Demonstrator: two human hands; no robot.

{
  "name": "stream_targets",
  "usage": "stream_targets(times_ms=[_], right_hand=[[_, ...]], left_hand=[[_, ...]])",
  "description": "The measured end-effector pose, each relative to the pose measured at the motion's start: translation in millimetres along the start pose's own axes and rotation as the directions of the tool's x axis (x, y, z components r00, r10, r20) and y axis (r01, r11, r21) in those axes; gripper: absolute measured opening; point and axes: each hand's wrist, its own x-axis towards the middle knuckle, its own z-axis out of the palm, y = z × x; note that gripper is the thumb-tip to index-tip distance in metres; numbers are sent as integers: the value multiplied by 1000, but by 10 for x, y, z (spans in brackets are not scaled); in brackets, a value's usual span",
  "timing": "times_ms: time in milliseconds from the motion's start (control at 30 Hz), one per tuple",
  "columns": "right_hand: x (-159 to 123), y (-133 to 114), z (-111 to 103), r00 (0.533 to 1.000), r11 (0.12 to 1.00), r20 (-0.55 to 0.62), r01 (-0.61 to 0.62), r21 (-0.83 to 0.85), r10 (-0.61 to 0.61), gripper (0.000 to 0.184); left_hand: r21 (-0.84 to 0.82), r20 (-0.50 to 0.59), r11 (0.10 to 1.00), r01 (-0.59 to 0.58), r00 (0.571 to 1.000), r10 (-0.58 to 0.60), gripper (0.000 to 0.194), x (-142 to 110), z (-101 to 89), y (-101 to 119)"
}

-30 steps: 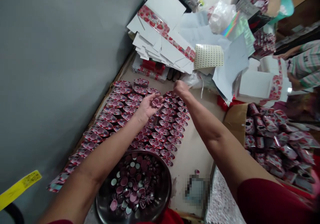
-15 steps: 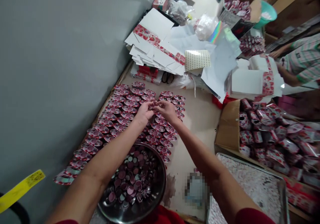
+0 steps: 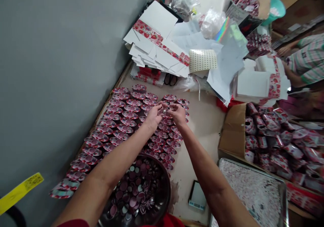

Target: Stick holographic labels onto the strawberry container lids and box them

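Many strawberry-printed packs (image 3: pixel 130 115) stand in rows, most with a round pink disc in the top; a few at the far right show dark holes. Over the right-hand rows, my left hand (image 3: pixel 154 116) is closed at the fingertips on a small shiny round disc (image 3: pixel 164 111). Close beside it, my right hand (image 3: pixel 178 114) is closed too, its fingertips bent down at a pack; what they grip is hidden. Below my forearms a metal bowl (image 3: pixel 165 190) holds loose pink and silvery round discs (image 3: pixel 133 201).
A grey wall (image 3: pixel 50 68) borders the left. Flat white cartons (image 3: pixel 157 48) and a sticker sheet (image 3: pixel 202 60) lie behind. To the right are a cardboard box (image 3: pixel 231 132) of printed packs, a speckled tray (image 3: pixel 250 186) and a small scale (image 3: pixel 197 196). A co-worker's striped sleeve (image 3: pixel 310 56) shows far right.
Both hands have shifted slightly right and down, and their fingertips have moved apart, with a shiny round disc now showing between them. The camera view has shifted a little.
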Motion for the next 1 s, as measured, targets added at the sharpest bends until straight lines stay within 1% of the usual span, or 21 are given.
stream_targets(times_ms=[67,100,133,200,300,367,433,533,600,667,733,800,867,933,1000], right_hand=[[136,16,-82,998,987,-48,43,-154,-51,28],[217,1,-112,995,969,-63,67,-238,-84,26],[303,-26,-133,992,943,-64,82,-323,-108,25],[470,-102,-145,993,870,-21,93,-485,-118,24],[671,-204,-117,996,744,70,92,-662,-60,25],[774,-237,-93,995,684,97,83,-725,-17,31],[864,-257,-70,993,653,118,76,-754,20,36],[967,-309,-49,985,640,147,58,-766,86,37],[975,-353,-66,983,643,152,52,-764,101,36],[889,-359,-127,985,669,161,80,-739,59,33],[691,-280,-229,982,723,181,161,-672,-51,26],[406,-104,-350,962,766,195,272,-582,-193,19],[92,133,-457,932,765,216,363,-531,-292,17],[-179,375,-526,912,742,270,408,-533,-308,20],[-361,573,-554,911,736,296,406,-541,-286,22]], left_hand=[[0,-13,998,-63,998,63,22,-30,-8,86],[5,-20,998,-69,997,69,19,-45,-13,138],[21,-24,999,-50,998,50,16,-56,-18,191],[50,-31,999,8,999,-6,10,-65,-28,293],[72,-14,995,76,997,-75,13,-48,-52,406],[94,2,991,93,996,-93,15,-34,-78,454],[127,14,988,91,996,-94,14,-34,-101,487],[165,12,984,73,997,-76,13,-90,-98,503],[181,-1,980,79,997,-80,13,-171,-68,488],[197,-21,976,97,995,-95,15,-269,-40,462],[210,-36,972,102,995,-96,15,-355,-43,440],[207,-37,975,81,997,-75,15,-411,-83,429],[189,-51,981,51,998,-42,15,-440,-144,429],[169,-79,985,33,997,-20,15,-459,-195,432],[159,-88,987,24,996,-10,14,-479,-221,437]])
